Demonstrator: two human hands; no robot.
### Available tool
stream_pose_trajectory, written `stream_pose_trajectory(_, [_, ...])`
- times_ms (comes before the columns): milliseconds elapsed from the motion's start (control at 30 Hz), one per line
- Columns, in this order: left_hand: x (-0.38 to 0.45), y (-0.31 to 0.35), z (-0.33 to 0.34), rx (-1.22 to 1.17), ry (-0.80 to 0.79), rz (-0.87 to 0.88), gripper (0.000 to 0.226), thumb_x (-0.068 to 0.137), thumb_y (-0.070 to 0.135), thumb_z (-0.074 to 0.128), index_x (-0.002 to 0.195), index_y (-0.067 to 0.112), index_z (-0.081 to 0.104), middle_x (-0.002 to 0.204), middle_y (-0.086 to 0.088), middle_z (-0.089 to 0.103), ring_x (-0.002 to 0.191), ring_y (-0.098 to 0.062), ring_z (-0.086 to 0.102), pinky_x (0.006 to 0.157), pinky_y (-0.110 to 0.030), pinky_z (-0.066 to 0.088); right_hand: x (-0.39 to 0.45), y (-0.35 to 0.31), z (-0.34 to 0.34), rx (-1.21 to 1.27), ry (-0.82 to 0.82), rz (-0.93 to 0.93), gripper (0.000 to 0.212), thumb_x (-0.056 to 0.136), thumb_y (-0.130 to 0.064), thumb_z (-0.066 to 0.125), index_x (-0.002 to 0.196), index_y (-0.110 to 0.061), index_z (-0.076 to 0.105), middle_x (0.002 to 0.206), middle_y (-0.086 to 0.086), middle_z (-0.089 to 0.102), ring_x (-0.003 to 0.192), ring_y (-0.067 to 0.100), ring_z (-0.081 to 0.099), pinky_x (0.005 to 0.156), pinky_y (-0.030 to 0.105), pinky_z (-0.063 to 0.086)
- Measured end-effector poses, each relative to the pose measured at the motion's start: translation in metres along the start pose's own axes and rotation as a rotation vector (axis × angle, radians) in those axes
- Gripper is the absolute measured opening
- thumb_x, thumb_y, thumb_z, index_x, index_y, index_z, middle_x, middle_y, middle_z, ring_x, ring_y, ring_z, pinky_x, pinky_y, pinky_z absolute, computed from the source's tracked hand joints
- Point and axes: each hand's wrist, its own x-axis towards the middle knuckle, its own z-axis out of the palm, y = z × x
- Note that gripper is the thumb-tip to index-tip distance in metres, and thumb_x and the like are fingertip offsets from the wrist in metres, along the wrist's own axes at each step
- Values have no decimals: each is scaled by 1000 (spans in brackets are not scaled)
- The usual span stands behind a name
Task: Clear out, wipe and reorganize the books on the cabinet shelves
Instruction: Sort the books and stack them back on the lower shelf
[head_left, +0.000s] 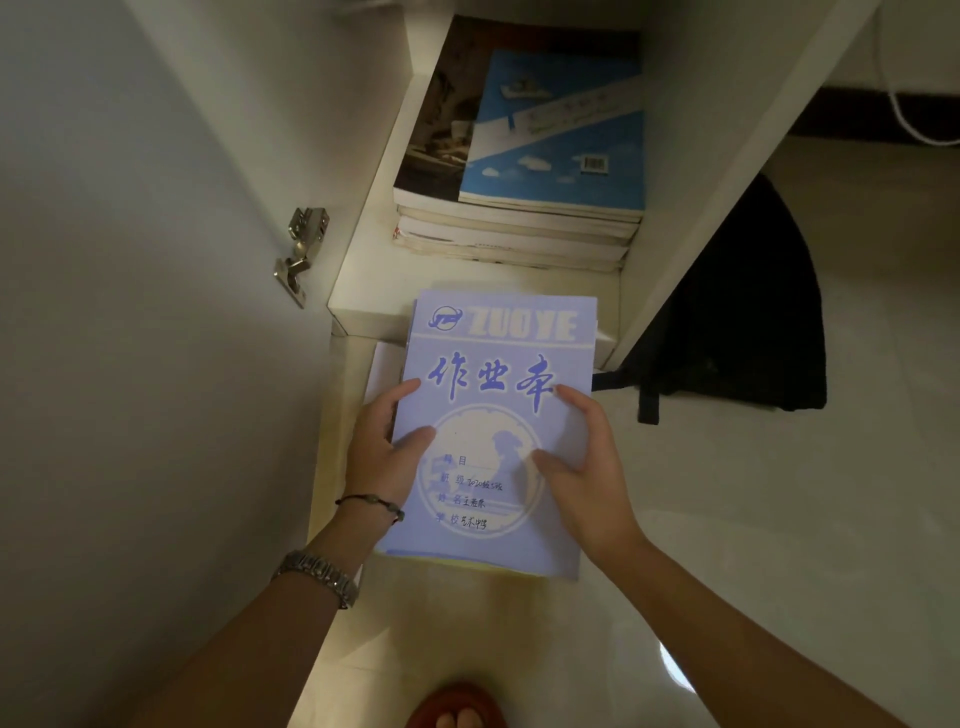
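A stack of pale blue exercise books (493, 415) with "ZUOYE" printed on the top cover is held just in front of the bottom shelf (363, 291) of a white cabinet. My left hand (382, 452) grips the stack's left edge, thumb on the cover. My right hand (587, 467) grips its right edge, thumb lying on the cover too. Deeper on the shelf lies a pile of books (514, 228), topped by a blue book (561, 130) and a dark-covered magazine (441, 119).
The open cabinet door (130, 312) with a metal hinge (301, 249) stands at the left. A black bag (743, 322) lies on the pale tiled floor (805, 519) to the right of the cabinet side panel. A foot in a red slipper (457, 712) is at the bottom edge.
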Motion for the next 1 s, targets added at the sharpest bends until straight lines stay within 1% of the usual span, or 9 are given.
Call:
stream_pose_trajectory(233, [27,48,3,13,30,111,51,81,-6,63,115,32,55,114,11,59,99,-14,59,73,-11,49,35,-26,-8,69,-2,-64,67,73,15,58,126,-25,50,134,-7,50,128,13,46,110,48,35])
stream_pose_trajectory(333, [44,67,6,3,54,154,53,80,-7,63,115,31,55,116,0,61,93,-15,60,68,-9,49,55,-43,-11,100,-19,-77,68,73,9,55,122,-37,51,135,-7,50,128,15,46,110,48,36])
stream_pose_trajectory(433, [64,82,10,11,87,193,54,79,-7,64,116,30,56,119,-7,58,89,-16,59,65,-5,46,78,-57,-14,91,-31,-104,71,76,19,51,121,-36,51,136,-7,49,128,14,46,110,41,36])
stream_pose_trajectory(567, [96,106,19,-1,133,237,54,77,-10,64,115,28,57,114,-3,58,85,-19,58,63,-2,44,111,-76,-11,170,-4,-94,68,77,22,48,117,-33,50,132,4,54,118,20,55,96,26,45])
stream_pose_trajectory(667, [121,121,26,-42,137,220,57,77,-14,63,120,23,55,97,6,58,74,-11,56,59,-2,42,138,-84,-10,172,40,-92,66,76,21,52,121,-27,48,130,6,55,114,22,57,98,34,47])
stream_pose_trajectory(733, [137,130,31,-57,142,221,57,77,-13,64,118,25,56,97,5,58,73,-8,55,61,-4,44,155,-88,-12,121,69,-104,65,76,18,56,123,-26,48,126,4,58,107,18,60,98,32,47])
stream_pose_trajectory(800, [152,138,38,-73,148,212,56,76,-12,66,119,23,58,101,1,57,79,-16,56,68,-13,46,169,-92,-14,73,78,-110,63,78,16,57,121,-28,47,120,3,60,98,14,62,93,28,49])
stream_pose_trajectory(933, [186,145,51,-105,151,176,57,72,-13,68,121,14,60,105,-4,61,93,-22,58,89,-30,49,189,-92,-15,-183,139,-187,57,75,6,63,117,-31,52,128,1,52,117,22,52,105,39,40])
stream_pose_trajectory(1000, [203,145,56,-110,156,159,59,68,-13,71,119,13,62,112,-12,64,104,-26,60,97,-42,48,196,-92,-15,-300,153,-246,54,73,9,65,118,-20,57,123,1,47,117,19,48,104,18,33])
